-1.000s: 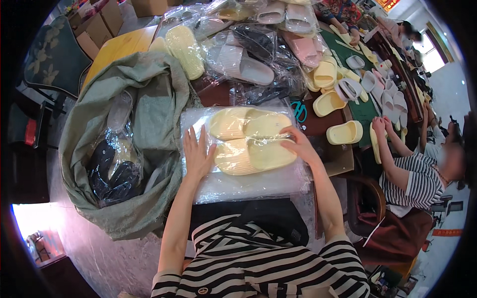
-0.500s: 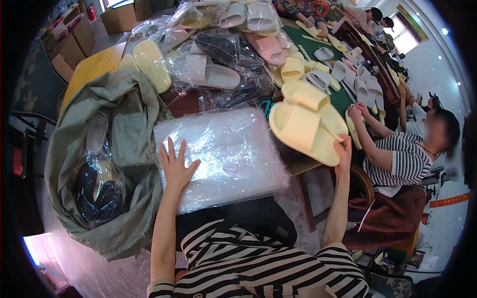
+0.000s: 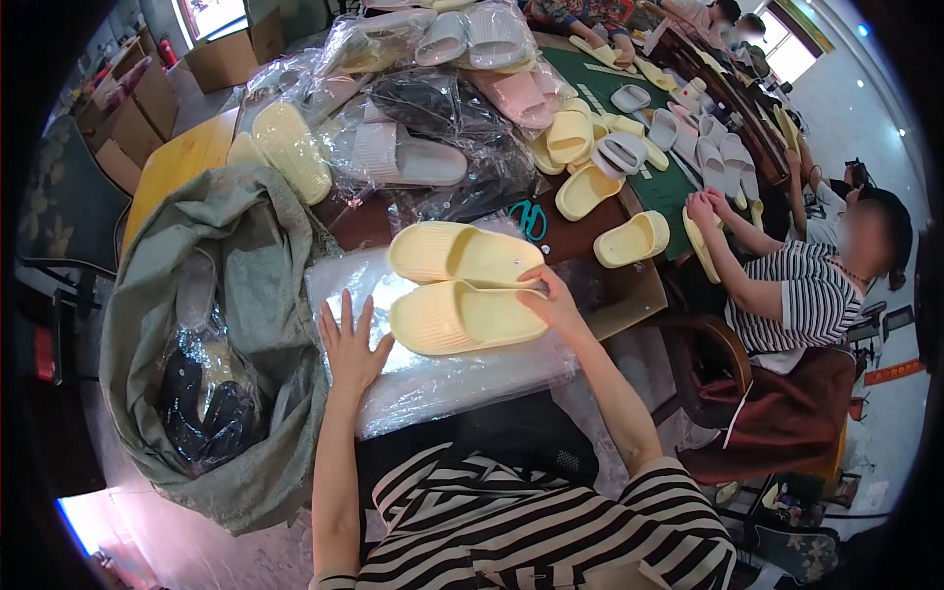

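Over clear plastic bags (image 3: 442,390) by the counter's (image 3: 565,238) near edge, two yellow slippers (image 3: 462,320) sit side by side, heels pinched in the right hand (image 3: 559,313), while the left hand (image 3: 351,356) lies spread flat on the bags, grasping nothing.

Center: matt yellow slippers (image 3: 462,320), smooth and partly ribbed (foam-like plastic), over glossy clear plastic bags (image 3: 442,393). Left: dull, rough, creased cloth sack (image 3: 264,285). Upper left: smooth wooden surface (image 3: 187,172).

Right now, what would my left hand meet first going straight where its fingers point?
Past the clear bags, your left hand would probably meet the wrapped grey slipper first; depth is unclear.
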{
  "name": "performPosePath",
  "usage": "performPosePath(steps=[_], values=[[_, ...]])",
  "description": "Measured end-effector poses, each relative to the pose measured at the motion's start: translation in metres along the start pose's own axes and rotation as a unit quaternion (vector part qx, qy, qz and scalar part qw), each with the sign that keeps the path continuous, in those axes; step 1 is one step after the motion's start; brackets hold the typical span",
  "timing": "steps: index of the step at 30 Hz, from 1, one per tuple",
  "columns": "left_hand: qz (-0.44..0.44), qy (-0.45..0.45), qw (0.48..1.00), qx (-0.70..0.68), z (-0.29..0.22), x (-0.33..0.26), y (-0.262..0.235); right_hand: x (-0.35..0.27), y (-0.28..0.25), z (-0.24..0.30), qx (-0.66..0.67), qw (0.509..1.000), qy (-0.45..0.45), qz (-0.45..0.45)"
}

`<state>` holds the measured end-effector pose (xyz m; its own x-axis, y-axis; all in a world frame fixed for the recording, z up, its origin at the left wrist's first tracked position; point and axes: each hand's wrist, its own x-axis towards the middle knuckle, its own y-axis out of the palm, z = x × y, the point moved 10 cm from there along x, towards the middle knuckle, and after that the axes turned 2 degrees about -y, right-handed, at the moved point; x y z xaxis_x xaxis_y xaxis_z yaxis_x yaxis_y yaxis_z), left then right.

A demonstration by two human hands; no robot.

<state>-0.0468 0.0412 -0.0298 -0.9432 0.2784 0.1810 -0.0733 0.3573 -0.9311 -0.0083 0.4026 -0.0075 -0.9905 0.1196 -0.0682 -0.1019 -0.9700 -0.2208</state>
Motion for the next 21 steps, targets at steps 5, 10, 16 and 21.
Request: performPosePath(steps=[5, 10, 16, 21], values=[[0.004, -0.003, 1.000, 0.003, 0.003, 0.000, 0.000, -0.015, -0.060, -0.026, -0.037, 0.996, -0.010, -0.086], [0.003, -0.006, 1.000, 0.012, -0.002, 0.001, 0.005, -0.033, -0.107, -0.016, -0.034, 0.990, -0.008, -0.138], [0.062, -0.048, 0.997, 0.017, 0.004, 0.007, -0.004, -0.057, -0.114, 0.022, 0.089, 0.986, 0.014, -0.139], [0.143, -0.113, 0.982, 0.041, -0.004, -0.003, -0.021, -0.071, -0.101, 0.022, 0.142, 0.984, 0.038, -0.098]])
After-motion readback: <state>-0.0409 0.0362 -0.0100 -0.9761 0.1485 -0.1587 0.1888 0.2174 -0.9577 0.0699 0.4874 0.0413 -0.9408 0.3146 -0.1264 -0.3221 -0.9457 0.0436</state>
